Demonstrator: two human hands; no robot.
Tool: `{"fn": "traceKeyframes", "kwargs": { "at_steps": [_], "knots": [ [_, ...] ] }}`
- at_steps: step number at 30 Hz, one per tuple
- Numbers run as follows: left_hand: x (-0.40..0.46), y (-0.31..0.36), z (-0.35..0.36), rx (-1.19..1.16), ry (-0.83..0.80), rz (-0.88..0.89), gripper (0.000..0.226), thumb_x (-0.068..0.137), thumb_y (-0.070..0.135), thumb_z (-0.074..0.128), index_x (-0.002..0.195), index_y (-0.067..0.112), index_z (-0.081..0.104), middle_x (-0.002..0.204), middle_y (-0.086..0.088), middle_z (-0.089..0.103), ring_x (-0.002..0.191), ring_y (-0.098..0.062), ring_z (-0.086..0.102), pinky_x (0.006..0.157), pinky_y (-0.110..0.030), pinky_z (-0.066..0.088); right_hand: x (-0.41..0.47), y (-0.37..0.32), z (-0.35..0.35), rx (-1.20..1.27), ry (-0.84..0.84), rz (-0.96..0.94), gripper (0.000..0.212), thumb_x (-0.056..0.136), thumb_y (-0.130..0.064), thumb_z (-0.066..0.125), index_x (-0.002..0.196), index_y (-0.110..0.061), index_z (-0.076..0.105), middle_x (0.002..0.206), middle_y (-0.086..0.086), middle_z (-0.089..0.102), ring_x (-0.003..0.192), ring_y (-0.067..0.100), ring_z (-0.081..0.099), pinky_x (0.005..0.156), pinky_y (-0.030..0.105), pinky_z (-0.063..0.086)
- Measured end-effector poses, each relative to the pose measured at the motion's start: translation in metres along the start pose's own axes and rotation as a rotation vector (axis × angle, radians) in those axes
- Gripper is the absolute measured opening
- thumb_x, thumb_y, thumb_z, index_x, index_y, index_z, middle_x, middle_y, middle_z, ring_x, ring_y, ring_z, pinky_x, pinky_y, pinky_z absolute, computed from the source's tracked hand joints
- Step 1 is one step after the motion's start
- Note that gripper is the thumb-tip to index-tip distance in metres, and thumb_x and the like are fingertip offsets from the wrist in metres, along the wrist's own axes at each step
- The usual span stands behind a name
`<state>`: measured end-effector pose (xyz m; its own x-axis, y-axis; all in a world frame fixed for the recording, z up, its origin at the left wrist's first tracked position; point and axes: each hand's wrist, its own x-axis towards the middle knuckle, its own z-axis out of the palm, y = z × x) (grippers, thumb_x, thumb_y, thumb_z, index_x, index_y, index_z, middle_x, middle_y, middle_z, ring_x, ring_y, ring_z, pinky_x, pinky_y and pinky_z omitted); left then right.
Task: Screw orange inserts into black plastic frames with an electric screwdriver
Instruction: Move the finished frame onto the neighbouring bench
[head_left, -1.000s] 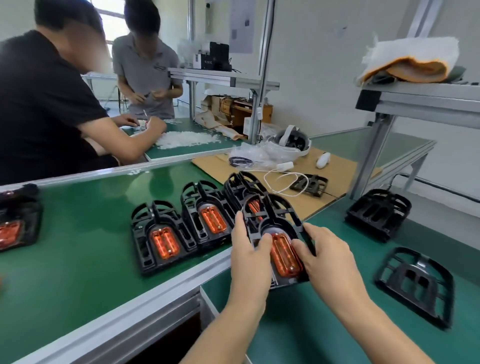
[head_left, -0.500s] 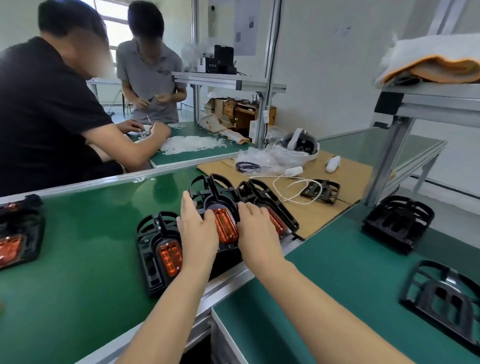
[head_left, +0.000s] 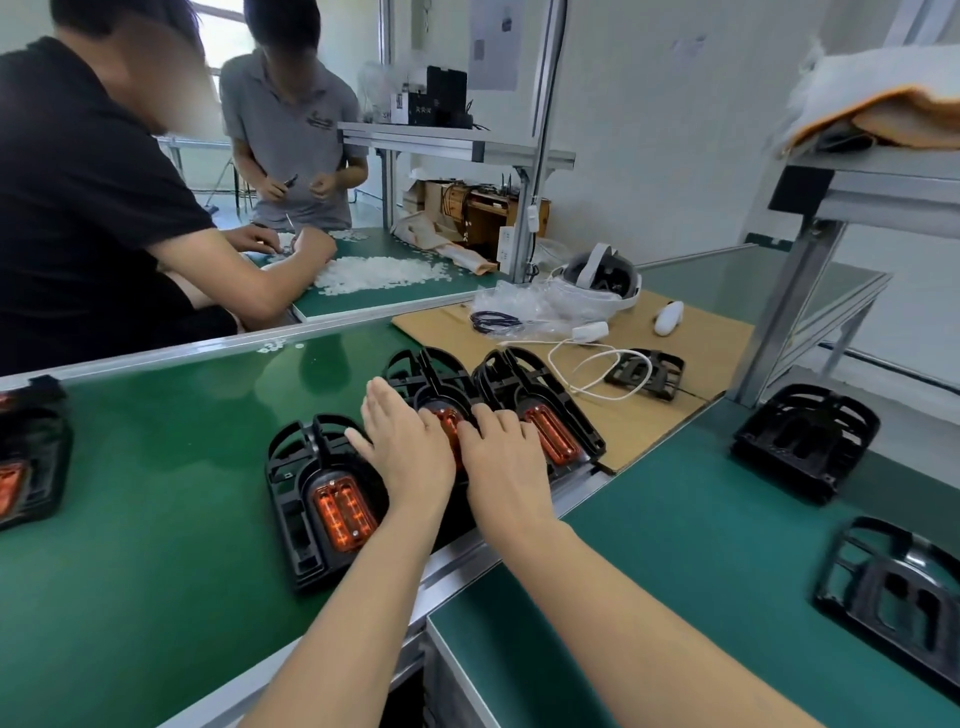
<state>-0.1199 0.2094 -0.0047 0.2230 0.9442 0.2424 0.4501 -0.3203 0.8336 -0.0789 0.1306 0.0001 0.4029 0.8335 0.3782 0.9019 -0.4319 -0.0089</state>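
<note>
Both hands lie flat with fingers straight on the middle black plastic frame (head_left: 436, 384), left hand (head_left: 405, 447) over its near-left side and right hand (head_left: 501, 457) beside it, neither curled round anything. The frame's glowing orange insert (head_left: 448, 418) peeks between them, its long axis running away from the person. No screwdriver is in sight (so pressing or sliding seems likelier); the left hand lies nearer the neighbouring finished frame (head_left: 296, 499).

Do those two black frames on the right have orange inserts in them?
No. Both black frames show only open black ribs, with no orange inside.
</note>
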Motion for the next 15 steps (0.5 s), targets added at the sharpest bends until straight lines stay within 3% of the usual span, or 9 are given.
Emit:
{"fn": "traceKeyframes", "kwargs": {
  "at_steps": [9, 15],
  "knots": [
    [-0.006, -0.01, 0.003, 0.11, 0.002, 0.048, 0.073, 0.095, 0.023, 0.045, 0.152, 0.017, -0.001, 0.16, -0.002, 0.003, 0.146, -0.02, 0.007, 0.115, -0.05, 0.0, -0.012, 0.006, 0.006, 0.017, -0.016, -0.013, 0.058, 0.089, -0.008, 0.052, 0.144, -0.017, 0.036, 0.153, 0.011, 0.028, 0.139, 0.028, 0.025, 0.114, 0.043, 0.013],
    [-0.009, -0.014, 0.004, 0.116, 0.026, 0.073, 0.078, 0.092, 0.026, 0.051, 0.152, 0.017, 0.002, 0.16, -0.003, 0.005, 0.146, -0.02, 0.007, 0.115, -0.05, 0.001, -0.019, 0.011, 0.007, 0.029, 0.021, -0.02, 0.057, 0.088, -0.009, 0.053, 0.142, -0.02, 0.038, 0.153, 0.007, 0.027, 0.139, 0.026, 0.025, 0.114, 0.041, 0.014]
  ]
}}
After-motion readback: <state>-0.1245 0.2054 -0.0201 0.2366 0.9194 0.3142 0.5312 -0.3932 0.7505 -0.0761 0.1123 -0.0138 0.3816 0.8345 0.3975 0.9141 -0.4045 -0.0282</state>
